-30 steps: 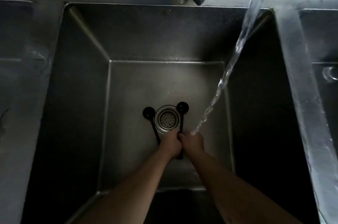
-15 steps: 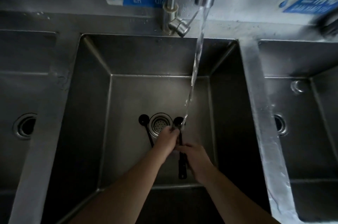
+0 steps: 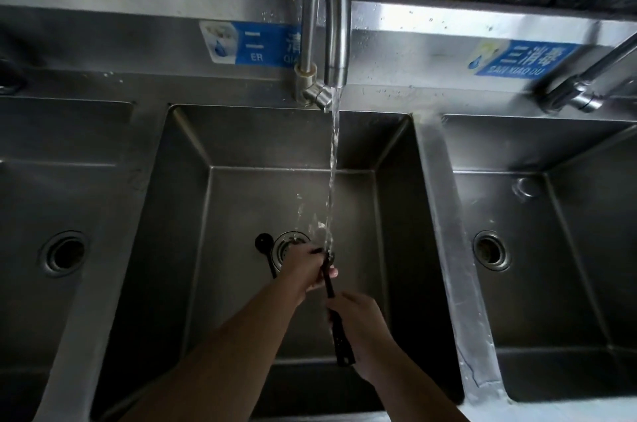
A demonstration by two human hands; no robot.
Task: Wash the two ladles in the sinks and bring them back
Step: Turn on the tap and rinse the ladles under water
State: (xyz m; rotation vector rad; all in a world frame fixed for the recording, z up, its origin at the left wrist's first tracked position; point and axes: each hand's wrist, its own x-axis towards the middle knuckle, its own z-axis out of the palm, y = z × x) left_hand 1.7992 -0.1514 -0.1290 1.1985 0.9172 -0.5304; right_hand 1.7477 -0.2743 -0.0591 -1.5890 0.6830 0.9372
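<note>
Now both hands work one black ladle (image 3: 330, 287) under the tap's stream (image 3: 333, 159): right hand (image 3: 358, 321) grips its handle, left hand (image 3: 305, 266) curls round its bowl; second ladle (image 3: 265, 247) lies beside the drain (image 3: 287, 244).

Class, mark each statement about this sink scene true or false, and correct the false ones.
1. Water runs from the curved steel tap into the middle steel sink basin. True.
2. Both black ladles are held. False: one black ladle lies beside the round drain strainer; the other black ladle is held.
3. The right hand grips the held ladle's handle. True.
4. The left hand rests on the sink rim. False: it is at the ladle's bowl end, under the stream.
</note>
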